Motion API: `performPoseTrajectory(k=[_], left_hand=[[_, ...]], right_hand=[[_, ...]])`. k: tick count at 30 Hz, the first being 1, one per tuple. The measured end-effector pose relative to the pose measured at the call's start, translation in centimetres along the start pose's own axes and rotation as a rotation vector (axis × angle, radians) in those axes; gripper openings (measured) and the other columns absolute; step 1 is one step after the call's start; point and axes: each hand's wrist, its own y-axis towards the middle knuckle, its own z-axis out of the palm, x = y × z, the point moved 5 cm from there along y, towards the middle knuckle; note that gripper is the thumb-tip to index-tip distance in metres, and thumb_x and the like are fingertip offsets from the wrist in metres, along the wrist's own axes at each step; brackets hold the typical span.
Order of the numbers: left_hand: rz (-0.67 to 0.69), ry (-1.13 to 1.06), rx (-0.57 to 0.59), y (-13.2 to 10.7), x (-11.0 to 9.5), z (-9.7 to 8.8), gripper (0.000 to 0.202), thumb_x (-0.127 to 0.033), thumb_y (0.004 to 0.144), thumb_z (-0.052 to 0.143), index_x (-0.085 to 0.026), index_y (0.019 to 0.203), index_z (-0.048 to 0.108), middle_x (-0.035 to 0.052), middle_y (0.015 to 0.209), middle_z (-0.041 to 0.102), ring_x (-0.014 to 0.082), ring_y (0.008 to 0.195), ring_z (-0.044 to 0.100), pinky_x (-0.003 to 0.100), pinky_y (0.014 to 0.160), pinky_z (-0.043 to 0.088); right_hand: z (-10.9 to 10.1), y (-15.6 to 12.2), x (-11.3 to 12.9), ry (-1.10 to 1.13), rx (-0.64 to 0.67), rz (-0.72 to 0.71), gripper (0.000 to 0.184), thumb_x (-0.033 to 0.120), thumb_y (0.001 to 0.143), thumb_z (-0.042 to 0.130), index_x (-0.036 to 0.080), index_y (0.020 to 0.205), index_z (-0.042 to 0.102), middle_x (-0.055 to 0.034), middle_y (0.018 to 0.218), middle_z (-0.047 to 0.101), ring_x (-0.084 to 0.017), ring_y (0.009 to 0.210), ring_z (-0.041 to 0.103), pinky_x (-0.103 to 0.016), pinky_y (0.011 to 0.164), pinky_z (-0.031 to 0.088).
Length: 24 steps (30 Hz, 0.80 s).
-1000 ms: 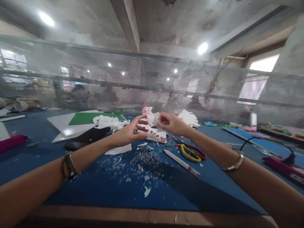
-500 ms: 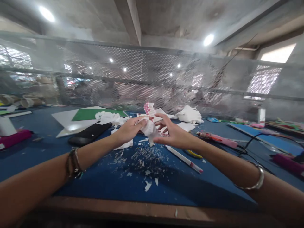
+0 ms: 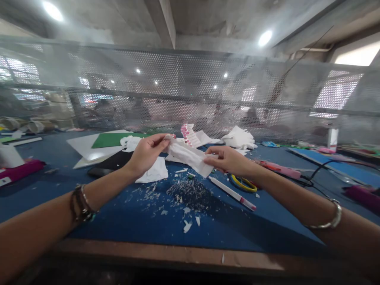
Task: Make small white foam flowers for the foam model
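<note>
A crumpled strip of thin white paper (image 3: 190, 155) is stretched between my two hands above the table. My left hand (image 3: 147, 153) pinches its left end between thumb and fingers. At the lower right end, my right hand (image 3: 227, 160) grips the strip the same way. Behind the strip stands a white pleated paper piece with pink-red marks (image 3: 190, 135). Small white paper scraps (image 3: 190, 194) lie scattered on the blue tabletop below. A white marker pen with a pink end (image 3: 233, 193) rests beneath my right hand, beside a yellow ring (image 3: 244, 184).
A black phone-like slab (image 3: 103, 168) and a green sheet (image 3: 118, 139) lie left. White tissue (image 3: 239, 137) is piled behind. To the right are a pink corded tool (image 3: 280, 170) and a blue board (image 3: 335, 164). A perforated metal screen (image 3: 178, 91) stands at the back.
The bunched white paper is now spread out into a strip. My hands have moved apart, and my right hand has gone from loosely spread fingers to a pinch on the paper.
</note>
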Motion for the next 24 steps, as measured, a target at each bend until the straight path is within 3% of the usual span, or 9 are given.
performPoseTrajectory(k=[5,10,13,16,19,22,24], left_hand=[[-0.020,0.035,0.066,-0.3,-0.2,-0.3,0.013,-0.029,0.065,0.060,-0.018,0.072,0.056,-0.0018,0.066,0.056,0.0084,0.059,0.049,0.018,0.056,0.042],[-0.055,0.107,0.203,-1.0,-0.6,-0.4,0.020,-0.031,0.059,0.063,-0.017,0.065,0.049,-0.0035,0.060,0.046,0.0070,0.054,0.042,0.018,0.048,0.035],[-0.071,0.126,0.271,-1.2,-0.7,-0.3,0.023,-0.033,0.058,0.063,-0.017,0.064,0.047,-0.0038,0.058,0.043,0.0071,0.052,0.040,0.019,0.047,0.033],[-0.082,0.164,0.330,-1.2,-0.5,-0.1,0.024,-0.035,0.060,0.060,-0.016,0.068,0.048,-0.0036,0.059,0.043,0.0073,0.052,0.040,0.019,0.048,0.032],[-0.103,0.262,0.463,-1.5,-0.1,0.5,0.022,-0.036,0.063,0.057,-0.016,0.066,0.048,-0.0042,0.056,0.044,0.0071,0.051,0.040,0.019,0.049,0.033],[-0.127,0.415,0.669,-2.2,0.4,1.7,0.022,-0.037,0.068,0.053,-0.015,0.067,0.051,-0.0015,0.061,0.052,0.0095,0.057,0.048,0.021,0.056,0.037],[-0.139,0.470,0.724,-2.5,0.5,2.5,0.029,-0.040,0.070,0.051,-0.015,0.084,0.055,0.0045,0.082,0.060,0.0143,0.074,0.055,0.024,0.065,0.041]], right_hand=[[-0.7,-1.0,-0.3,-0.055,-0.018,-0.020,0.015,0.031,0.075,0.052,0.016,0.076,0.051,0.0060,0.045,0.045,-0.006,0.041,0.042,-0.020,0.043,0.031],[-1.6,-2.2,-0.3,-0.165,-0.193,-0.161,0.017,0.033,0.075,0.052,0.016,0.073,0.052,-0.0005,0.068,0.052,-0.011,0.063,0.049,-0.025,0.059,0.038],[-1.6,-2.7,-0.1,0.025,-0.246,-0.176,0.013,0.030,0.078,0.047,0.017,0.075,0.049,-0.0021,0.079,0.052,-0.011,0.073,0.049,-0.024,0.064,0.040],[-1.4,-2.8,-0.3,0.287,-0.283,-0.089,0.012,0.028,0.077,0.047,0.017,0.074,0.047,0.0006,0.073,0.050,-0.009,0.064,0.048,-0.022,0.057,0.040],[-1.3,-2.5,-1.2,0.519,-0.303,0.035,0.014,0.029,0.071,0.055,0.017,0.072,0.049,0.0030,0.065,0.051,-0.007,0.055,0.048,-0.021,0.052,0.040],[-1.7,-2.3,-1.8,0.522,-0.346,0.070,0.018,0.031,0.066,0.061,0.015,0.072,0.054,0.0015,0.064,0.055,-0.008,0.055,0.050,-0.021,0.052,0.040],[-2.2,-2.2,-1.6,0.440,-0.380,0.034,0.018,0.032,0.068,0.060,0.015,0.072,0.057,-0.0002,0.067,0.058,-0.008,0.058,0.051,-0.022,0.053,0.040]])
